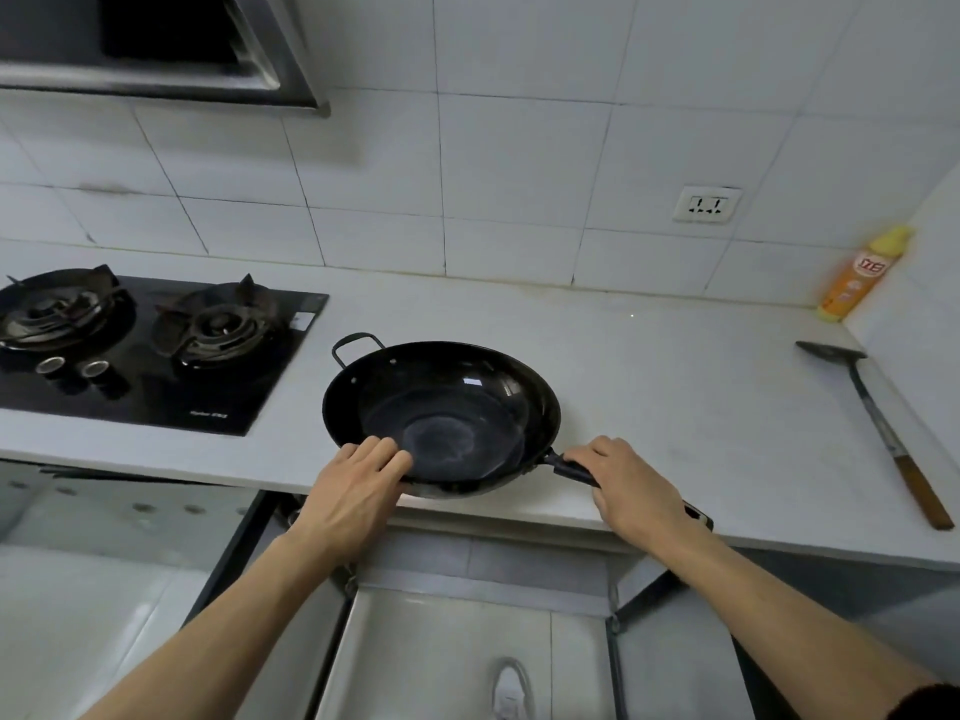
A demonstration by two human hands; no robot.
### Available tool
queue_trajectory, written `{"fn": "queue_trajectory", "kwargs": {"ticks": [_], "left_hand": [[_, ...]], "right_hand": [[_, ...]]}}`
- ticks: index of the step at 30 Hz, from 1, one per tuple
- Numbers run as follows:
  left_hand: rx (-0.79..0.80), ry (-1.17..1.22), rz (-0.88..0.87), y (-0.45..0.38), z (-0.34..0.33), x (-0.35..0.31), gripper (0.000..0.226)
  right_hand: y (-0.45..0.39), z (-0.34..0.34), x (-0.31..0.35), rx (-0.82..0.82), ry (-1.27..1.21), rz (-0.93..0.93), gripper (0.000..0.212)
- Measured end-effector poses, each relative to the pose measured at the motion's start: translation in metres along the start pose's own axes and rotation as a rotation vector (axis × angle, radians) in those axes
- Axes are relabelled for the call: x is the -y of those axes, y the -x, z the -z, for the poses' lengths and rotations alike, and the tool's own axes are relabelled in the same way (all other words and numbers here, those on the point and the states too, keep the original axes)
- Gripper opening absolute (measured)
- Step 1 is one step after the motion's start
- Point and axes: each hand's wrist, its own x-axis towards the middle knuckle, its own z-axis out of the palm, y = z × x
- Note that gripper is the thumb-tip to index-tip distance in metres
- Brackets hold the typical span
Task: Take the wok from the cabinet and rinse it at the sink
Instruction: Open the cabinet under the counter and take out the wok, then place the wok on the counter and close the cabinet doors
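A black wok (441, 407) with a small loop handle at its far left rests on the white counter (649, 387), near the front edge. My left hand (353, 491) grips the wok's near rim, fingers over the edge. My right hand (631, 485) is closed around the wok's long dark handle, which points to the right. Below the counter, the cabinet (452, 641) stands with both doors swung open. No sink is in view.
A black two-burner gas hob (156, 345) lies to the left under a range hood (156, 49). A metal spatula with a wooden handle (883, 428) lies at the right. An orange bottle (862, 272) stands in the back right corner. A wall socket (706, 204) is above.
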Motion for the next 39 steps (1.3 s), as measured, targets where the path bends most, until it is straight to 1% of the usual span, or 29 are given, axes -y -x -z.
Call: {"fn": "queue_trajectory", "kwargs": {"ticks": [4,9,17,19,22,25,30,34,36,39], "left_hand": [[0.034,-0.011,0.030,-0.046,-0.009,0.007,0.020],[0.051,-0.022,0.056,-0.090,-0.021,0.013,0.020],[0.060,-0.021,0.068,-0.129,-0.045,0.028,0.014],[0.083,-0.021,0.070,-0.130,-0.054,0.029,0.016],[0.166,-0.028,0.089,-0.126,-0.071,0.029,0.024],[0.211,-0.034,0.075,-0.118,-0.087,0.029,0.029],[0.196,0.011,0.059,-0.112,-0.092,0.032,0.030],[0.198,0.060,0.019,-0.107,-0.090,0.039,0.031],[0.200,0.087,0.007,-0.103,-0.087,0.044,0.029],[0.140,0.178,0.037,-0.093,-0.083,0.053,0.028]], "right_hand": [[-0.049,0.000,-0.027,0.017,-0.030,0.026,0.054],[-0.099,0.002,-0.053,0.034,-0.037,0.045,0.056],[-0.145,-0.011,-0.071,0.023,-0.069,0.039,0.059],[-0.149,-0.019,-0.073,0.023,-0.078,0.033,0.059],[-0.150,-0.030,-0.073,0.027,-0.068,0.030,0.059],[-0.146,-0.039,-0.066,-0.012,-0.067,0.001,0.061],[-0.138,-0.049,-0.052,-0.071,-0.036,-0.069,0.063],[-0.133,-0.048,-0.041,-0.112,-0.008,-0.104,0.055],[-0.128,-0.045,-0.034,-0.088,0.012,-0.124,0.051],[-0.119,-0.044,-0.021,-0.074,0.064,-0.157,0.052]]}}
